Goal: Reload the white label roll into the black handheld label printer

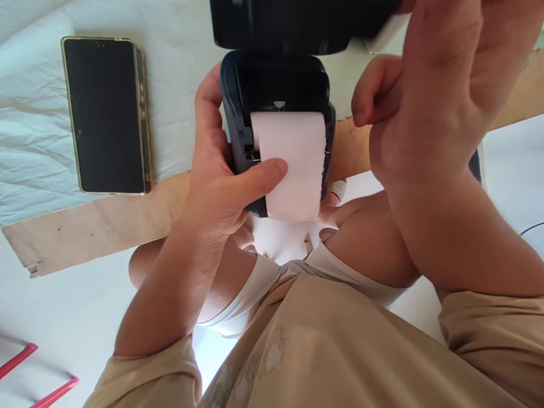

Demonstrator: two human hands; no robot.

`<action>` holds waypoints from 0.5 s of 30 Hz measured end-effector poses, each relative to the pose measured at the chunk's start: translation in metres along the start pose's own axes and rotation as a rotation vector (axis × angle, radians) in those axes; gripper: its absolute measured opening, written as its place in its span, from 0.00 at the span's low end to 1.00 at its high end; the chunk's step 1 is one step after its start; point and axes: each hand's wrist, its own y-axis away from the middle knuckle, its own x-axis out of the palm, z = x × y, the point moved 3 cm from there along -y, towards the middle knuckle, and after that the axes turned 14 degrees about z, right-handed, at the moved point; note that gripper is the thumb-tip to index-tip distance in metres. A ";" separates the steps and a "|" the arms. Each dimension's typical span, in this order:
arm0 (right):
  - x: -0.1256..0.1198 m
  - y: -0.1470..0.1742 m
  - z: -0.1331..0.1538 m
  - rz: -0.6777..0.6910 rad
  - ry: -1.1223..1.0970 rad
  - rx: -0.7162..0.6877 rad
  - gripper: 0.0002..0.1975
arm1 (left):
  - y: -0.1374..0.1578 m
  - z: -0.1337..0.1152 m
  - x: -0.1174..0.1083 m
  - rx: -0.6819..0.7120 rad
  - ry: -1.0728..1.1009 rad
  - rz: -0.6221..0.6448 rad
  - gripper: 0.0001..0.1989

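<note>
Left hand grips a small printer with its paper out, right hand raised at the open lid.

From my feed I see the left hand (221, 192) wrapped round the left side of the dark printer (276, 90), fingers closed on its body and the thumb (263, 173) stretched flat across the white paper strip (293, 170), pinning it against the front edge. The paper comes up out of the open bay and hangs over the printer's near edge, its right side ragged. The printer sits above my lap, at the edge of the wooden board (106, 218). The right hand (429, 96) is up beside the black lid (297, 22), fingers loosely curled; I cannot tell whether it grips the lid. A phone (106, 113) lies screen-up on the pale cloth (34, 141), well apart to the left.
</note>
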 end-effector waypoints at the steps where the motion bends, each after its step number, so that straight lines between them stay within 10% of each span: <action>1: 0.001 0.004 0.001 0.021 0.005 0.015 0.34 | 0.000 0.000 -0.002 0.001 -0.008 -0.004 0.37; 15: 0.002 0.006 -0.004 0.174 0.162 -0.102 0.27 | -0.007 0.007 -0.018 0.112 0.046 0.174 0.40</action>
